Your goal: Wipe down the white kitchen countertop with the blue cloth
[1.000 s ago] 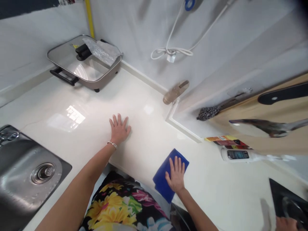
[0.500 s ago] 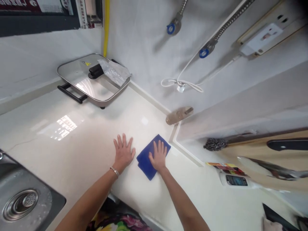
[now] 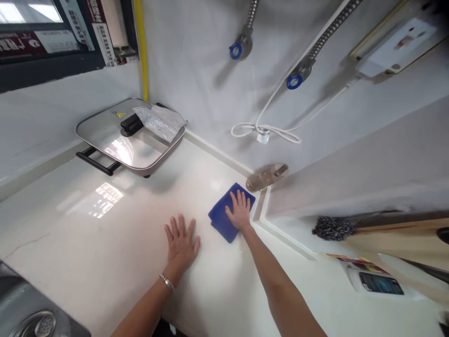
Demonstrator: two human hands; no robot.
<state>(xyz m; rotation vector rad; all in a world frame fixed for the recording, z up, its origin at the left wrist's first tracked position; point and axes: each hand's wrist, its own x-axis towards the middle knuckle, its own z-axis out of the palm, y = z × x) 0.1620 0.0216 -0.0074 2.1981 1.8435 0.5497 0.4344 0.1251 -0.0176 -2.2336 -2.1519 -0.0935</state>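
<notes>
My right hand [image 3: 239, 213] lies flat on a folded blue cloth [image 3: 224, 222], fingers spread, pressing it against the white countertop [image 3: 147, 262]. The cloth is close to the corner where the backsplash strip turns. To its left, my left hand [image 3: 181, 248] rests palm down on the bare counter with its fingers apart, holding nothing. A silver bracelet [image 3: 167, 282] circles that wrist.
An electric pan [image 3: 140, 159] with a glass lid and bubble wrap stands at the back left. A bottle-like beige object [image 3: 266, 177] is at the wall corner. The sink [image 3: 21, 299] lies lower left; a phone [image 3: 380, 283] and a knife [image 3: 414, 267] are at right.
My right hand has slid the blue cloth away from me, nearer the wall corner. My left hand stays flat on the counter. The camera view has shifted.
</notes>
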